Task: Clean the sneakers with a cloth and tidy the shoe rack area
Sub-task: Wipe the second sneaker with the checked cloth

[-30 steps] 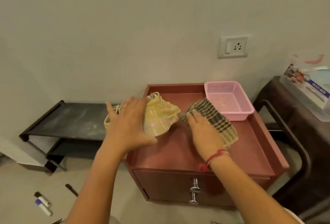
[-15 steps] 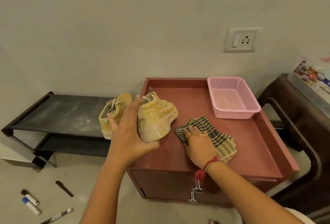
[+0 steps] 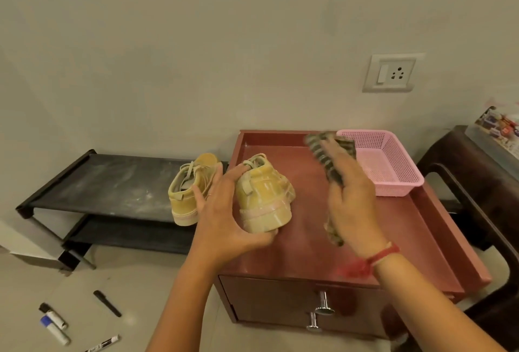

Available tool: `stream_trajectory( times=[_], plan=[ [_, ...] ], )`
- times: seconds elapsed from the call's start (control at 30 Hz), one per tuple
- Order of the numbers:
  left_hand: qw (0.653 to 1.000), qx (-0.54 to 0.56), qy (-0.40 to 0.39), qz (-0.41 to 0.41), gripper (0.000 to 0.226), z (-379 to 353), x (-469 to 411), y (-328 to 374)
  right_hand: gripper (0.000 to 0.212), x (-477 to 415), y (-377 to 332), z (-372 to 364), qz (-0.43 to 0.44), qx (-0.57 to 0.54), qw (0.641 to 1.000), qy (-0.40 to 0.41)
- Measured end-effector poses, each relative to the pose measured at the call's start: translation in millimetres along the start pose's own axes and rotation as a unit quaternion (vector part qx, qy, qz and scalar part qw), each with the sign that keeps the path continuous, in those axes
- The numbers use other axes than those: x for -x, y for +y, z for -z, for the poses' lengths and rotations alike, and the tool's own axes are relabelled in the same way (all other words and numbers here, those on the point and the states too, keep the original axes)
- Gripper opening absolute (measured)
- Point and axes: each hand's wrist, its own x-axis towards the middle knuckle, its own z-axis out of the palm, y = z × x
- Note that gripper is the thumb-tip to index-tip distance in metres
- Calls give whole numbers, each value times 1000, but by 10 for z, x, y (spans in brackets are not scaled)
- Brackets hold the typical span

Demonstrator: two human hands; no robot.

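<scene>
Two yellow sneakers show heel-on. One sneaker (image 3: 265, 197) stands on the left part of the red cabinet top (image 3: 393, 239), and my left hand (image 3: 224, 216) grips its heel, thumb under the sole. The other sneaker (image 3: 191, 188) sits on the right end of the black shoe rack (image 3: 106, 186). My right hand (image 3: 351, 197) holds the checked cloth (image 3: 325, 160) lifted above the cabinet, to the right of the held sneaker; the cloth is blurred and hangs past my palm.
A pink mesh basket (image 3: 390, 166) stands at the cabinet's back right. Markers (image 3: 53, 323) and a black pen (image 3: 106, 303) lie on the floor at the lower left. A dark chair (image 3: 483, 183) with a box on it is at the right. The rack's top is dusty.
My right hand has lifted the cloth off the cabinet top and raised it. My left hand has shifted down to the heel of the sneaker on the cabinet.
</scene>
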Motion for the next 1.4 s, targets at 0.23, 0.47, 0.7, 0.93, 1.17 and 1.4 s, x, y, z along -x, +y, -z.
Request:
stream_trajectory(
  times=[0.23, 0.47, 0.7, 0.93, 1.17, 1.4],
  plan=[
    [999, -23, -17, -44, 99, 25, -41, -55, 45, 226, -142, -219, 393, 199, 862, -249],
    [999, -19, -22, -33, 99, 37, -86, -60, 43, 134, -121, -173, 311, 167, 915, -194],
    [999, -26, -22, -29, 103, 63, -70, -111, 44, 27, -99, -202, 296, 177, 923, -168],
    [998, -27, -28, -44, 109, 44, -62, -92, 33, 89, -210, -258, 391, 201, 879, -182],
    [997, -11, -31, -67, 104, 37, -68, -155, 38, 255, -265, -331, 396, 192, 875, -203],
    [998, -11, -21, -56, 94, 66, -34, -216, 37, 366, -348, -478, 385, 161, 890, -184]
  ],
)
